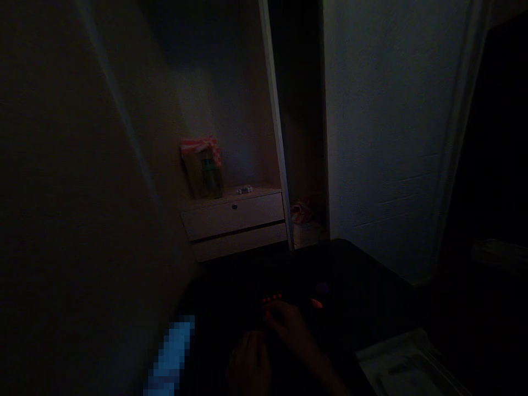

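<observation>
The scene is very dim. My right hand [289, 322] reaches forward over a black tabletop [350, 264], its thumb and forefinger pinched on a small red bead-like piece [267, 313]. Just beyond those fingertips is a short row of several small red bead-like pieces [274, 297]. Nearer to me, my left hand [249, 357] lies low over the table, fingers laid out, with nothing visible in it. Right of my right hand sits an orange-red piece [317, 303] whose kind I cannot make out. A dark purple piece [322, 287] lies just behind it.
A pale printed sheet or packet [404, 363] is at the table's near right. At lower left is a blurred-out bright blue area [171, 357]. Behind the table stands a cabinet with drawers [235, 217], holding a green-capped bottle [211, 176] and a red-checked bag [198, 146].
</observation>
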Available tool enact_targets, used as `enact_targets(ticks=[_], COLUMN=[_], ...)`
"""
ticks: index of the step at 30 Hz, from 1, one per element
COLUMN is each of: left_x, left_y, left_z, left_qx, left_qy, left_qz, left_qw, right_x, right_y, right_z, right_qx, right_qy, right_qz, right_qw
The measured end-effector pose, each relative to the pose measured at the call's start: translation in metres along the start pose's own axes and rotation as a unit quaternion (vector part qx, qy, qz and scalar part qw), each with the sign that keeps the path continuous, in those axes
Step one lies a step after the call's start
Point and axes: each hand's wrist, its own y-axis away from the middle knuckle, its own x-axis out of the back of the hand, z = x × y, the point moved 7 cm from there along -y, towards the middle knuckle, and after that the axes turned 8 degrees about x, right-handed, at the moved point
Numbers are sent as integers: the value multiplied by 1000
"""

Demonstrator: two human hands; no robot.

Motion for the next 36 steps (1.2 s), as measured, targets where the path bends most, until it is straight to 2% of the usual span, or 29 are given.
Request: enact_targets(ticks=[8, 15, 22, 30, 36], left_x=[4, 1, -1, 1, 1], left_y=[-1, -2, -1, 0, -1], left_z=[3, 1, -2, 0, 0], left_qx=[-9, 8, 21, 7, 13], left_qy=[16, 5, -2, 8, 11], left_qz=[4, -26, -17, -8, -14], left_qw=[1000, 1000, 1000, 1000, 1000], right_x=[1, -1, -2, 1, -1], right_y=[1, 1, 1, 1, 1], right_z=[-3, -4, -4, -12, -6], right_qx=[15, 6, 8, 16, 26], right_qy=[14, 10, 11, 13, 7], right_qz=[-2, -24, -19, -18, -19], right_qw=[1000, 1000, 1000, 1000, 999])
